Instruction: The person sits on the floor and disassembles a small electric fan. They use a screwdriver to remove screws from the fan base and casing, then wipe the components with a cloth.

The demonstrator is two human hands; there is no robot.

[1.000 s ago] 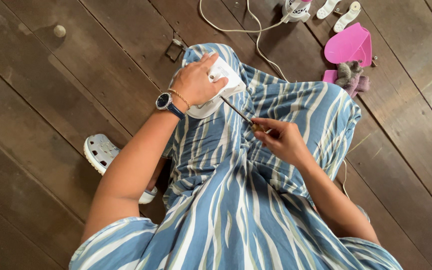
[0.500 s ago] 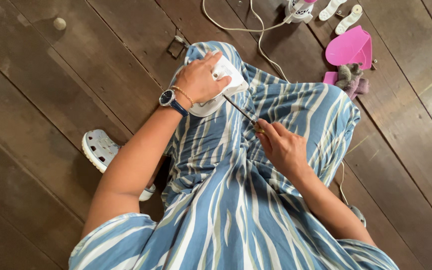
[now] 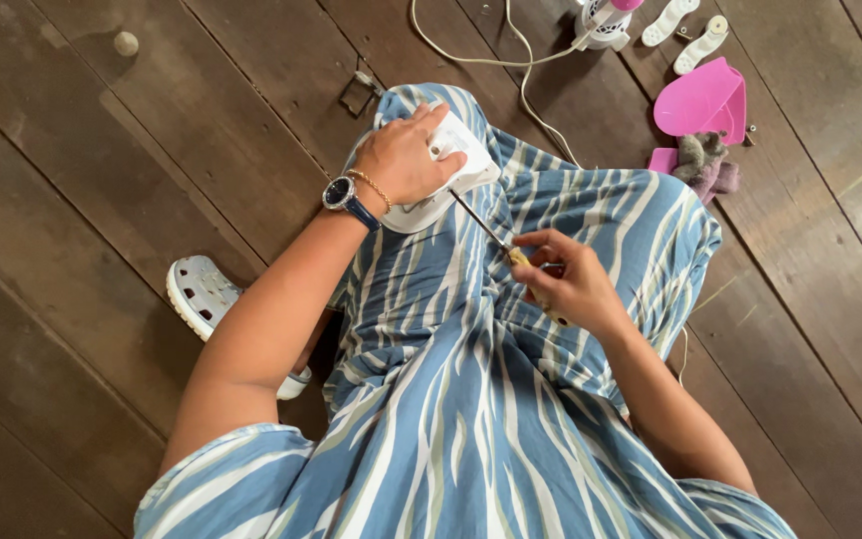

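Right fingers: those of the right hand (image 3: pixel 573 284) pinch the yellowish handle of a screwdriver (image 3: pixel 496 240), thumb and forefinger curled round it.
Screwdriver: thin shaft slants far and left, its tip at the near edge of the white casing (image 3: pixel 451 165); whether it sits in a screw is too small to tell.
Left fingers: the left hand (image 3: pixel 406 155) lies pressed over the casing, fingers curved on top.
Casing: rests on the left knee, on the striped blue dress (image 3: pixel 471 399).
Wrist: watch (image 3: pixel 343 195) and thin bracelet.
Floor (image 3: pixel 102 200): dark planks; white cable (image 3: pixel 511 60) far, pink plastic part (image 3: pixel 700 100) far right, pale clog (image 3: pixel 202 299) left.
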